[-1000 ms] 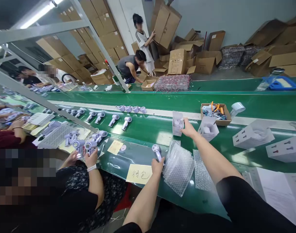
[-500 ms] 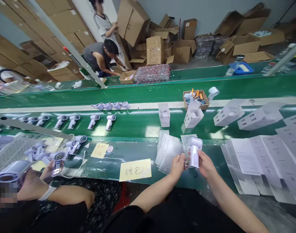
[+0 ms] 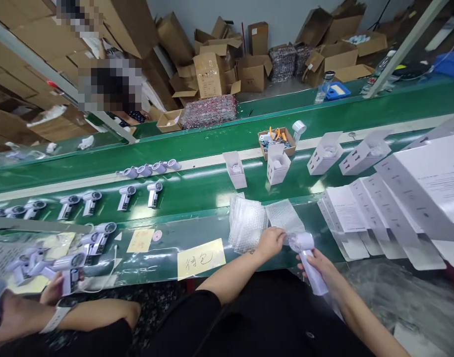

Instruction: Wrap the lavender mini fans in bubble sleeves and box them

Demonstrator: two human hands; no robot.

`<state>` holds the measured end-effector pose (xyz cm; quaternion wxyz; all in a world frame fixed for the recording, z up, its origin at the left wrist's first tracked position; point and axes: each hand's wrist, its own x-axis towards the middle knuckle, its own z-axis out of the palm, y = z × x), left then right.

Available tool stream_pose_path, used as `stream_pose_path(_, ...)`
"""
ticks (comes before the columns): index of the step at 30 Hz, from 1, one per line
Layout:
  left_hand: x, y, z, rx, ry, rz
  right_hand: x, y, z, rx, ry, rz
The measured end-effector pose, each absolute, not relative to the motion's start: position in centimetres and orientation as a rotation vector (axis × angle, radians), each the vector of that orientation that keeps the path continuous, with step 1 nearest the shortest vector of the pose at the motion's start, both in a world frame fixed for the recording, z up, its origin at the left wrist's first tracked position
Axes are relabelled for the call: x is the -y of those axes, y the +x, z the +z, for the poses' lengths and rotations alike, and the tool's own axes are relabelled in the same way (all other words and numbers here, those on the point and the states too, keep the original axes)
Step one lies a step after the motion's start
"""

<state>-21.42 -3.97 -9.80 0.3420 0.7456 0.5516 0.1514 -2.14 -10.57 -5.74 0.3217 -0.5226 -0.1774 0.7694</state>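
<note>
My right hand (image 3: 318, 267) is wrapped round the handle of a pale lavender handheld fan (image 3: 312, 263). The fan is tilted, head up toward the bench and handle slanting down toward my body. Beside the fan's head, my left hand (image 3: 271, 240) has its fingers pinched together; a clear, shiny bit shows at the fingertips, but I cannot tell what it is. Just beyond both hands lies a single bubble-wrap pouch (image 3: 285, 214). A stack of bubble-wrap pouches (image 3: 247, 223) rests left of it, close to my left wrist.
Open white boxes (image 3: 278, 171) stand on the green belt, with folded white cartons (image 3: 346, 213) at right. Several fans (image 3: 126, 197) line the belt at left. A handwritten yellow note (image 3: 200, 259) lies nearby. A co-worker's hand (image 3: 52, 290) holds another fan at far left.
The fan has gone from upright to tilted, its handle swung toward my body and lower right. The bubble-wrap pouch behind it now shows more fully. My view has turned right.
</note>
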Motion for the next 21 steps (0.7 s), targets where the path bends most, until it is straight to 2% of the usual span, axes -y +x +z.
stream_pose_path(5,5.1,-22.6,-7.0,-1.386,1.611,0.699,8.7,-3.5,-4.5,0.727,-1.159,2.225)
stream_pose_path(10,6.3,-24.6,-5.4,-1.356,1.907,0.785,8.7,-4.2,-4.1,0.715,-1.337,2.176)
stream_pose_path(15,9.0,-25.1,-5.5,-1.133,2.313,0.672,9.6,-5.3,-4.0,0.523,-1.449,2.069)
stream_pose_path(21,8.4,-22.2,-4.4,-1.084,2.194,0.561,9.8,-5.2,-3.6,0.592,-1.512,1.961)
